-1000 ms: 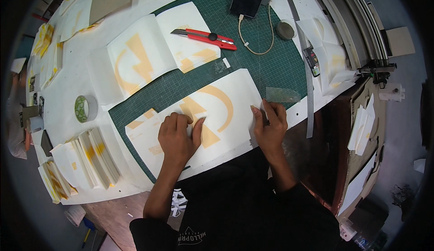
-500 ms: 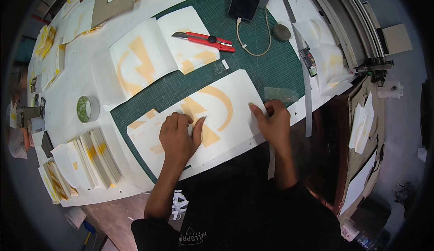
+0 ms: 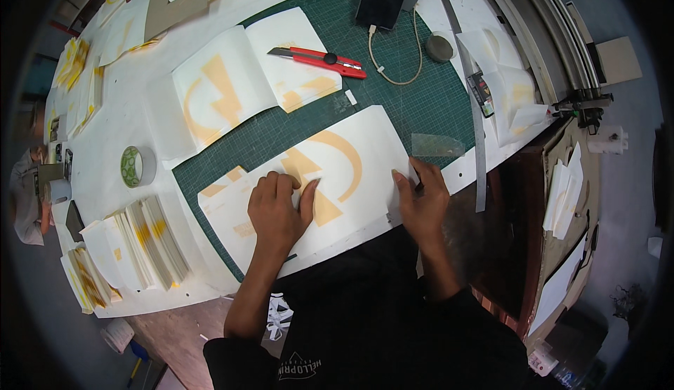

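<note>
A white folded sheet (image 3: 375, 144) with a pale orange printed bolt and arc lies slantwise on the green cutting mat (image 3: 442, 109). My left hand (image 3: 276, 207) rests on its middle, fingers bent and thumb spread away from them. At the sheet's right edge is my right hand (image 3: 423, 200); its thumb touches the paper, with the forefinger apart from it. Behind lies a similar opened printed sheet (image 3: 221, 95). A red box cutter (image 3: 330, 61) rests on that sheet, blade out to the left. Right of my sheet is a clear strip (image 3: 437, 145), seemingly tape.
A phone (image 3: 382, 0) on a stand has a charging cable (image 3: 400, 84). Nearby are a grey round object (image 3: 439, 48) and a metal ruler (image 3: 479, 151). At left stand a tape roll (image 3: 137, 166) and stacked folded prints (image 3: 144, 242). Another person (image 3: 31, 193) is at far left.
My right hand has shifted slightly nearer to me along the sheet's right edge. My left hand stays in place on the paper.
</note>
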The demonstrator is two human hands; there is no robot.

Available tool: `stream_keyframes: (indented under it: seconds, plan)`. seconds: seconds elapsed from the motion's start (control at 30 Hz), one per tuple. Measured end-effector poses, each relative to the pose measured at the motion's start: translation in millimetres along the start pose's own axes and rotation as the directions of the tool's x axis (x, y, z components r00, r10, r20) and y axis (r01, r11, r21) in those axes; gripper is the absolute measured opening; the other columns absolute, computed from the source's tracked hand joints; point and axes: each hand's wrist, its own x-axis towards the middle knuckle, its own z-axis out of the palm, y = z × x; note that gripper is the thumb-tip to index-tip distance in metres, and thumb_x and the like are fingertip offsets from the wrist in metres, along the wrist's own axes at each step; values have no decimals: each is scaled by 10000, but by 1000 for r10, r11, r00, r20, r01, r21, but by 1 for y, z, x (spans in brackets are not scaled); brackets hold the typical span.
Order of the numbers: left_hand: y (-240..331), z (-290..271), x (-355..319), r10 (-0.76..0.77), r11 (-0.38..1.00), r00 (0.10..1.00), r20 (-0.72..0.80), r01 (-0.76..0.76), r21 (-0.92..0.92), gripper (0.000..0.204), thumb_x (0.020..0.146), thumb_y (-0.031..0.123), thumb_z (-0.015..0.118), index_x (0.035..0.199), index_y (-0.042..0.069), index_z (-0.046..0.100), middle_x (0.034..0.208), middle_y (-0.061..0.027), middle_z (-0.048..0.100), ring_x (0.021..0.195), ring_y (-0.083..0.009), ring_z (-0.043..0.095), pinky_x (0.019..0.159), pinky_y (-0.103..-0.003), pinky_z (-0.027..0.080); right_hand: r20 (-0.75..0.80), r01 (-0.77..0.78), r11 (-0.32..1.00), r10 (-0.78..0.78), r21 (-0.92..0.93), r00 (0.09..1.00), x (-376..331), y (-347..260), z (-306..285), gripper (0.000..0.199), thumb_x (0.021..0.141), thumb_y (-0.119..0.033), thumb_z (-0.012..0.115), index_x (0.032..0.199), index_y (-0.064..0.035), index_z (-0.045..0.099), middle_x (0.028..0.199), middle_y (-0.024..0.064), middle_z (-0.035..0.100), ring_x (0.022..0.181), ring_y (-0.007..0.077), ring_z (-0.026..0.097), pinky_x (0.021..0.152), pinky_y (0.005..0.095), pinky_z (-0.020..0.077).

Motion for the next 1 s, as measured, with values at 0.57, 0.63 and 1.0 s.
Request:
stream_keyframes:
  seconds: [0.57,0.63,1.0]
  plan:
    - [0,1,-1,-17,1000,1000,12,17,-4,306,832,219,860,834,77,589,778,-71,552,677,-246,558,592,-361,425,-82,18,1000,-17,20,996,-6,8,10,316,872,-100,805,1143,45,730,1116,186,690,1022,356,668,823,426,568]
    - [0,1,-1,-16,1000,1000,9,16,-7,305,831,217,860,835,77,589,778,-71,550,681,-246,559,596,-362,426,-79,22,1000,-21,12,997,-6,8,9,319,869,-98,806,1148,34,725,1122,182,685,1024,352,662,836,421,561]
    - [-2,0,-2,-19,1000,1000,3,19,-14,302,823,216,867,847,82,596,801,-60,560,711,-237,566,606,-357,429,442,-491,384,213,782,871,-15,1,-7,490,967,-110,729,1376,66,525,1272,160,657,1182,221,632,1034,366,500]
